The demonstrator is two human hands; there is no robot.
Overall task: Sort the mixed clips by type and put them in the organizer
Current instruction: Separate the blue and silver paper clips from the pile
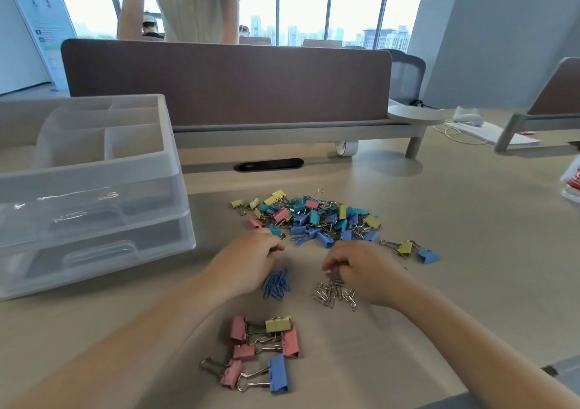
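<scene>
Hands: right hand is pinching silver paper clips over their pile; left hand is curling beside blue paper clips, contents indeterminate. Leftward, organizer is waiting. Risk: tangled clips dragging along, remixing adjacent piles.

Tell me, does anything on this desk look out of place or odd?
Nothing looks damaged. A yellow binder clip and a blue binder clip lie apart, right of the mixed heap, outside every sorted group.
</scene>
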